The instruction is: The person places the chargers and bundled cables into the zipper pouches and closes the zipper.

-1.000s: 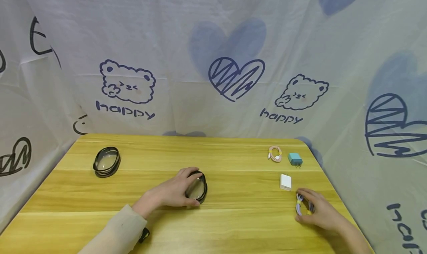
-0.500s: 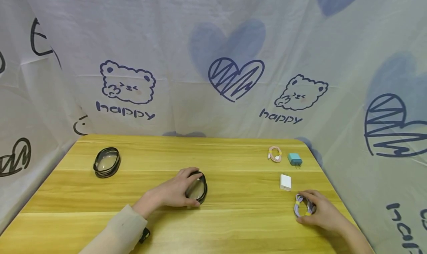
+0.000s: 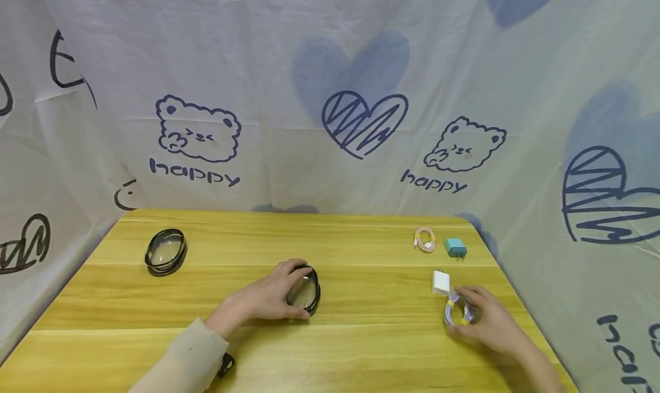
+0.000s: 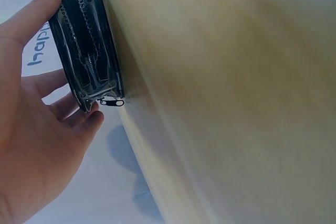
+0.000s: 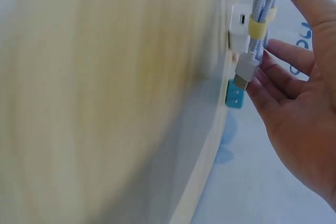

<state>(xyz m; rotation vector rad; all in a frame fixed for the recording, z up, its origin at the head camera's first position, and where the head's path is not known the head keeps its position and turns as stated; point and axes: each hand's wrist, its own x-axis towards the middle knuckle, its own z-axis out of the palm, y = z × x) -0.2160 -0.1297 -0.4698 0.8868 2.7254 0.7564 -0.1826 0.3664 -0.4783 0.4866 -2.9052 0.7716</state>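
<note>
My left hand (image 3: 273, 294) grips a small oval clear pouch with black trim (image 3: 316, 301) near the middle of the table, thumb on one side and fingers on the other. The left wrist view shows the zipper and its dangling pull on this zippered pouch (image 4: 86, 51). In my right hand (image 3: 496, 323) is a coiled lavender USB cable (image 3: 448, 314) bound with yellow ties, pinched between thumb and fingers. Its white plug (image 5: 247, 66) points down toward the fingertips in the right wrist view. The coil is right beside a white charger (image 3: 440, 282).
A second clear pouch with black trim (image 3: 179, 258) lies at the back left. At the back right are a pink coiled cable (image 3: 425, 248) and a teal charger (image 3: 456, 247). A small black object (image 3: 226, 365) shows beside the left sleeve. A printed curtain (image 3: 289, 164) surrounds the wooden table.
My right hand has carried the lavender cable left and slightly away from me, up beside the white charger. The left hand and its pouch have stayed in place.
</note>
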